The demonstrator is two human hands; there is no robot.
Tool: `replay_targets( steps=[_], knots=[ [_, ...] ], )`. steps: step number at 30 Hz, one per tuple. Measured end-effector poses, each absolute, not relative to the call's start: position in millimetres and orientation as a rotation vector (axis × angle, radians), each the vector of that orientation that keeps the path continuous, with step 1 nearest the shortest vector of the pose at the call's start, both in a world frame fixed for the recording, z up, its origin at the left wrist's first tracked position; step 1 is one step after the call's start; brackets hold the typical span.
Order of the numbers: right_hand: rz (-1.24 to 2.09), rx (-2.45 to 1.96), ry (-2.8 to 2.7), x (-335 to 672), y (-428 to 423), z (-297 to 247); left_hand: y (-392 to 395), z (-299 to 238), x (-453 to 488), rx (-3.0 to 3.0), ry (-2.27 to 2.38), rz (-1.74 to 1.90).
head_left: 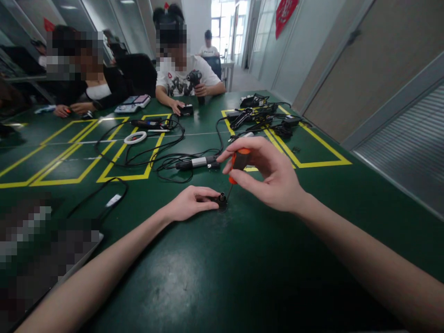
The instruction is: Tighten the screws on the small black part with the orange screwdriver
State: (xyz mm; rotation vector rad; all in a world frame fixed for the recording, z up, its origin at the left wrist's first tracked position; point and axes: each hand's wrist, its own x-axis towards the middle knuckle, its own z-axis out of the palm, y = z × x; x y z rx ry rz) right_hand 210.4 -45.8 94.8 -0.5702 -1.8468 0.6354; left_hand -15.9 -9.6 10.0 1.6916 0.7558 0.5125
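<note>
A screwdriver (242,159) with an orange and dark grey handle is gripped in the fingers of my right hand (274,178), its thin shaft pointing down. The tip comes down at a small round black part (222,200) on the green table; whether it sits in a screw is too small to tell. Thumb and fingers of my left hand (189,203) pinch this part from its left side and hold it against the tabletop. A short dark post rises from the middle of the part.
Beyond my hands lies a black and silver cylindrical tool (197,163) with coiled cable. Chargers and cables (256,115) heap at the back right. A white ring (135,138) lies inside yellow tape (149,169). Opposite, a person holds a drill (194,81). A blurred device (62,263) sits left.
</note>
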Motion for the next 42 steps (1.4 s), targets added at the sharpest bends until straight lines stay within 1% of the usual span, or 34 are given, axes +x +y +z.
replay_targets(
  steps=[5, 12, 18, 24, 30, 36, 42],
  knots=[
    [0.511, -0.620, -1.815, 212, -44, 98, -13, 9, -14, 1.615, 0.815, 0.532],
    [0.610, -0.625, -1.833, 216, -50, 105, -14, 8, -12, 1.602, 0.822, 0.573],
    [0.406, -0.669, -1.827, 217, -48, 111, -11, 10, -14, 1.688, 0.745, 0.559],
    [0.550, -0.649, -1.860, 219, -52, 112, -15, 16, -12, 1.738, 0.771, 0.554],
    [0.365, -0.686, -1.848, 220, -50, 116, -17, 11, -8, 1.569, 0.852, 0.573],
    [0.556, -0.678, -1.868, 221, -51, 118, -12, 11, -12, 1.503, 0.842, 0.522],
    [0.444, -0.645, -1.877, 220, -52, 119, -8, 11, -16, 1.579, 0.797, 0.498]
  ],
)
